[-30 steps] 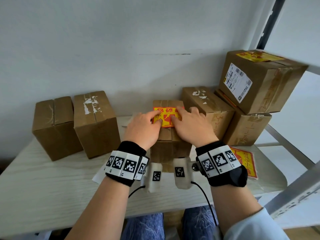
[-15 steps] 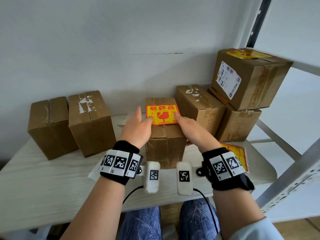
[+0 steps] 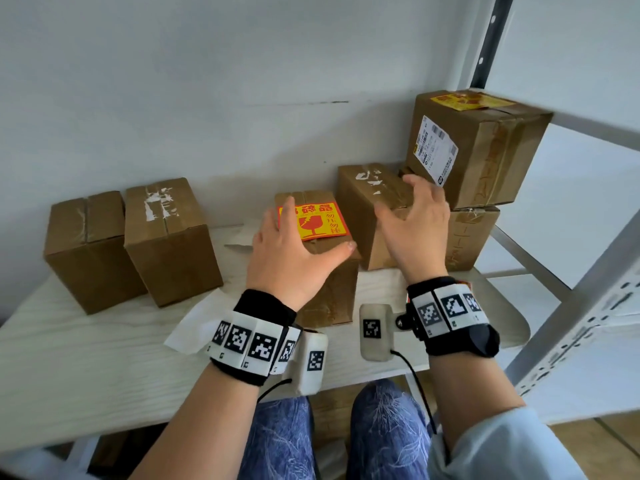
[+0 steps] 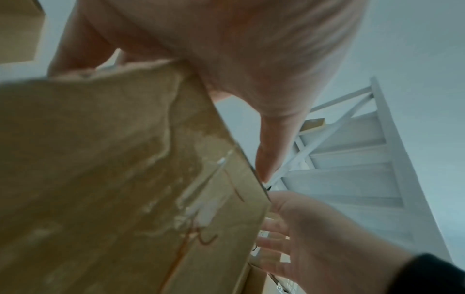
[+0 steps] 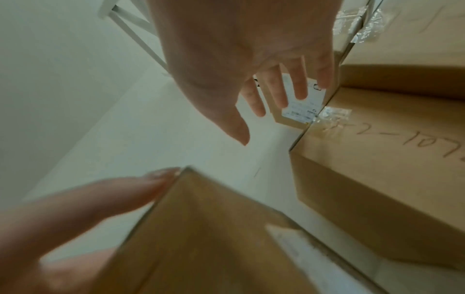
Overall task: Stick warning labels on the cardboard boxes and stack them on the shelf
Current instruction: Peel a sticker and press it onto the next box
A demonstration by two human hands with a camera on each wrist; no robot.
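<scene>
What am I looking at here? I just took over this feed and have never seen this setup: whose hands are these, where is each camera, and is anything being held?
There is no robot: a person works with bare hands, wearing marker-covered wristbands. The big picture comes from a head camera looking down at a pale table. The other two come from cameras strapped to each wrist, looking along the fingers.

The left hand rests on the middle box, which carries a red and yellow warning label on top. The right hand is spread open in the air just right of that box, holding nothing.

Two unlabelled boxes stand at the left, another box behind the right hand, and two stacked boxes at the right, beside the shelf frame. A backing sheet lies on the table.
</scene>
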